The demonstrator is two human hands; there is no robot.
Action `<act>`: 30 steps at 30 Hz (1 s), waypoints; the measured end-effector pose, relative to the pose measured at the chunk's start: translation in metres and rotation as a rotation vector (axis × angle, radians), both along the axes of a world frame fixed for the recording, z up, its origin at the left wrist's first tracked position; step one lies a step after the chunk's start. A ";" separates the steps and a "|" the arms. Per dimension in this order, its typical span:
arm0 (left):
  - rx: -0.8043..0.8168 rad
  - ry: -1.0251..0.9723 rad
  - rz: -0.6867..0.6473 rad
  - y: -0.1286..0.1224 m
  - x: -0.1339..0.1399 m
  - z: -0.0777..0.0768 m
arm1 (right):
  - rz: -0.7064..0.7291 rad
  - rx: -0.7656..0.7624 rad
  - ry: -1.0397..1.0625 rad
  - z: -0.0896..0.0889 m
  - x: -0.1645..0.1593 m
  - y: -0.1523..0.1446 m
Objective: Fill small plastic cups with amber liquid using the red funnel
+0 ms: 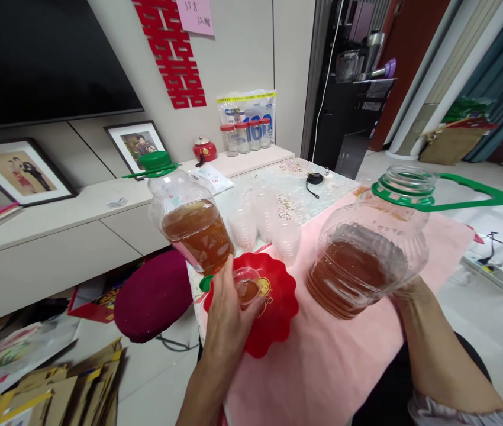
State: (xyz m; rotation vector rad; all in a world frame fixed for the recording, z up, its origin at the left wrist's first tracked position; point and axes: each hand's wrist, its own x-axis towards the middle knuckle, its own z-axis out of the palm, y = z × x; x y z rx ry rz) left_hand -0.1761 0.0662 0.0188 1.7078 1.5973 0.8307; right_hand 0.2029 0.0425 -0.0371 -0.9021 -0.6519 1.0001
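Note:
My left hand [227, 322] is closed around a small clear plastic cup [248, 285] with some brown liquid in it, held over a red scalloped plate [278, 319]. At the right, my right hand [406, 291] grips a large clear plastic jug [367, 254] from its far side, its fingers mostly hidden. This jug is uncapped, partly filled with brown liquid and tilted slightly, with a green handle [477, 192] round its neck. A second jug [196, 222] with a green cap stands behind my left hand, also part full. A loose green cap [206, 284] lies beside the plate.
Stacks of clear cups [287, 239] stand behind the plate on the table, which has a pink cover [305, 378]. Farther back lies a black cord coil [315, 178]. Red-lidded jars [247, 137] line the white cabinet. A maroon stool [154, 296] and flattened cardboard [78, 384] are at left.

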 end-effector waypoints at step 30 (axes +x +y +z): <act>0.001 -0.427 0.112 -0.023 0.018 0.009 | -0.114 0.226 -0.107 0.015 0.005 -0.011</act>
